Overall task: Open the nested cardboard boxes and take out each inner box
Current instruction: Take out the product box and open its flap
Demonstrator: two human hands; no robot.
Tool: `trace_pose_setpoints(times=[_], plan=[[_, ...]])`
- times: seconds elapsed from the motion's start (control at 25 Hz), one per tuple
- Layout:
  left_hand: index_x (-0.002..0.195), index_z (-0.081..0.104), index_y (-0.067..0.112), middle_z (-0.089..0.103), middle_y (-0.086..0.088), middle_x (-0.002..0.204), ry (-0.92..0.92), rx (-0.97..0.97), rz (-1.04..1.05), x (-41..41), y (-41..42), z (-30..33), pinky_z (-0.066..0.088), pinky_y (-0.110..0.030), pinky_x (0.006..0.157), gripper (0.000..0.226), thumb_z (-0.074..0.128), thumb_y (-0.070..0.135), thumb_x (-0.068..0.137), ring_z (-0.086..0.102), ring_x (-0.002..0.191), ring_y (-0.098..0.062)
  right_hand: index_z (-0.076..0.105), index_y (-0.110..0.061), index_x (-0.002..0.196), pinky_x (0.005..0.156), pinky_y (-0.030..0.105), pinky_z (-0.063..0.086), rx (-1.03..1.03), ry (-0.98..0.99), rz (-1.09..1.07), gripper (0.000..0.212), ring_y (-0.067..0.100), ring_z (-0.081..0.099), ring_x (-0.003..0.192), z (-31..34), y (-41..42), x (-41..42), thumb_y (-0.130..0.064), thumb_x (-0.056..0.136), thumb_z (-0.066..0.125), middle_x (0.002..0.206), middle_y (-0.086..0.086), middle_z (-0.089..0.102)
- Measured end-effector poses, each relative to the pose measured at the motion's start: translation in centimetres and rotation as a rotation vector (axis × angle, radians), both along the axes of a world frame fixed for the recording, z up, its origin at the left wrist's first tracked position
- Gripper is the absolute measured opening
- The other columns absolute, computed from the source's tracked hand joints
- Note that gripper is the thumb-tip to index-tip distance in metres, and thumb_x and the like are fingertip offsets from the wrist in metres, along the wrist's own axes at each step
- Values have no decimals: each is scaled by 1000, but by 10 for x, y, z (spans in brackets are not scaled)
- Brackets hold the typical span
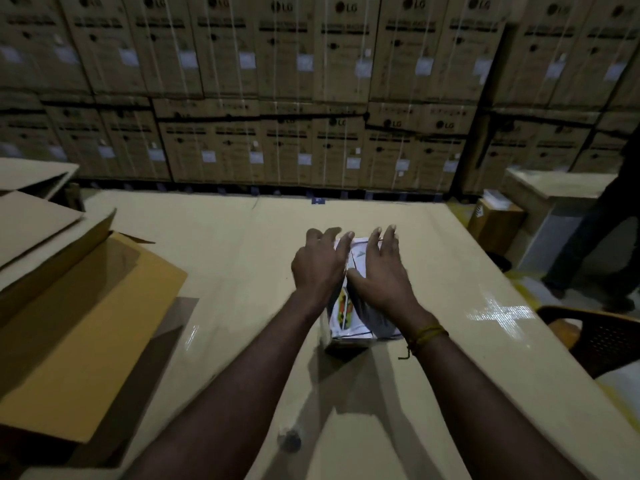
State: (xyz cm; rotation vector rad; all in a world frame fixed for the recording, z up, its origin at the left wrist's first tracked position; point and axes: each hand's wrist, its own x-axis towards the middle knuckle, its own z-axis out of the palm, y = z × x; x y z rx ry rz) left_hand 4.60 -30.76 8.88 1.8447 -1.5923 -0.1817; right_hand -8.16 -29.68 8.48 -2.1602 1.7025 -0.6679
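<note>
Head view takes in, biggest of all, a wall of stacked brown cartons printed with LG logos and white labels, filling the whole background in two tiers. Below it spreads the table, its top covered in flat tan cardboard with glossy tape strips catching the light on the right side. On the table's left part lies a large opened cardboard box on its side, flaps spread, with more flat cardboard sheets just behind it. Off the right edge stands a person in dark trousers, only partly in view, near a low brown carton on the floor and a dark plastic chair close to the table corner.

Near the middle of the table sits the small printed box, white with a colourful picture on its top, its long side running away from the camera. Both forearms reach out over it. The left hand lies on the box's left far part, fingers straight and spread, resting on the top rather than gripping. The right hand lies on the right far part, fingers likewise straight and spread flat, thumb pointing toward the left hand. A yellow thread band circles the right wrist
</note>
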Motion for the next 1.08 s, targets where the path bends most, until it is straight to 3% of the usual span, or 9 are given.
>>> trace_pose_setpoints(times=[0.16, 0.24, 0.36, 0.48, 0.6, 0.76, 0.84, 0.96, 1.08], plan=[[153, 26, 37, 37, -4, 153, 388, -51, -76, -11, 1, -24, 40, -34, 96, 57, 45, 48, 101, 48, 131, -26, -7, -10, 159, 120, 52, 18, -32, 80, -38, 84, 28, -14, 153, -2, -18, -10, -51, 101, 38, 165, 8, -24], [156, 19, 38, 38, -4, 155, 543, -78, -126, -19, 1, -27, 35, -30, 101, 58, 43, 40, 103, 40, 137, -22, -7, -19, 160, 114, 55, 27, 23, 81, -68, 83, 40, 0, 152, -4, -19, -11, -58, 100, 34, 165, -1, -24], [154, 25, 38, 48, -7, 147, 647, -28, -126, -26, -13, -12, 38, -35, 106, 52, 39, 32, 104, 45, 133, -25, -2, -24, 159, 109, 53, 32, 76, 6, -106, 81, 48, 31, 140, 2, -30, -8, -63, 98, 34, 167, -1, -18], [152, 33, 31, 46, -6, 151, 650, 102, -138, -21, -27, 4, 37, -32, 106, 49, 37, 24, 104, 45, 134, -26, 7, -15, 160, 111, 50, 35, 136, 51, -71, 80, 46, 33, 142, 20, -49, -10, -56, 99, 40, 167, 13, -9], [154, 29, 27, 36, -10, 156, 548, 235, -153, -17, -31, 6, 36, -34, 109, 51, 33, 22, 104, 41, 137, -29, 11, -10, 159, 112, 49, 34, 206, 121, -54, 75, 46, 28, 144, 20, -53, -7, -50, 102, 38, 166, 18, -7], [151, 33, 36, 6, -8, 165, 65, 180, -82, -22, -18, 0, 35, -44, 107, 49, 38, 31, 103, 16, 150, -28, 11, -16, 159, 112, 55, 28, 93, 247, -34, 61, 42, 10, 150, 4, -35, -2, -38, 106, 33, 167, 9, -1], [148, 40, 33, 13, -5, 165, -122, 74, -183, -20, -21, 1, 25, -45, 115, 45, 39, 31, 103, 7, 152, -25, 11, -21, 159, 113, 58, 24, 93, 233, -42, 59, 39, 3, 152, 6, -28, -6, -33, 106, 33, 168, 4, 0], [144, 46, 31, 35, -5, 157, -259, 39, -294, -21, -21, 0, 11, -43, 118, 41, 34, 26, 105, 17, 150, -24, 17, -25, 158, 114, 58, 25, 82, 207, -64, 58, 35, 6, 153, 8, -16, -13, -27, 103, 35, 168, 2, 6], [146, 45, 27, 35, -7, 156, -323, 44, -300, -21, -22, -2, 9, -40, 119, 42, 33, 25, 105, 18, 150, -24, 25, -26, 156, 111, 54, 32, 65, 225, -77, 57, 33, 14, 152, 12, -4, -14, -24, 101, 37, 165, 3, 17]])
